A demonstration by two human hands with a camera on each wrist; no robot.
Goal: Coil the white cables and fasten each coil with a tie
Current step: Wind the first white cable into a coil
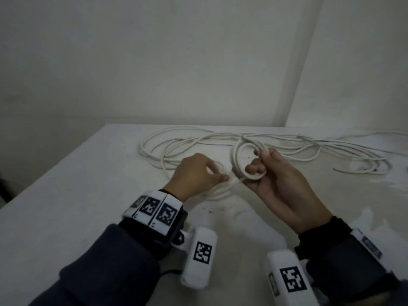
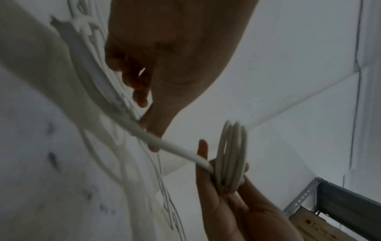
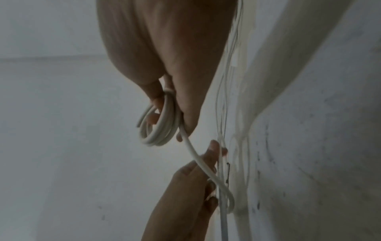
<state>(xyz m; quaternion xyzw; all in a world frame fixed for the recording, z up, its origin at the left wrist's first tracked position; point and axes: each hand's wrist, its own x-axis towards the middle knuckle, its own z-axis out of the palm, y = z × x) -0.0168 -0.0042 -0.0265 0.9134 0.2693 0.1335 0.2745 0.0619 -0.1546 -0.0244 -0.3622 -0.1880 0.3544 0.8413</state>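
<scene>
Right hand curled round coil

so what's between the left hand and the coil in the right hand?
One taut run of white cable spans from the left hand to the small white cable coil gripped by the right hand; clearest in the left wrist view.

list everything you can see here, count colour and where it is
coil: one, white, several loops held up in the right hand
loose cable: count unclear, white, sprawled across the far half of the table
table: one, white, scuffed, set in the corner
walls: two, white, behind the table
metal shelf frame: one, grey, beside the table, left wrist view only
left hand: pinches the strand leading to the coil
right hand: grips the coil
wrist cameras: two, white with black markers
</scene>
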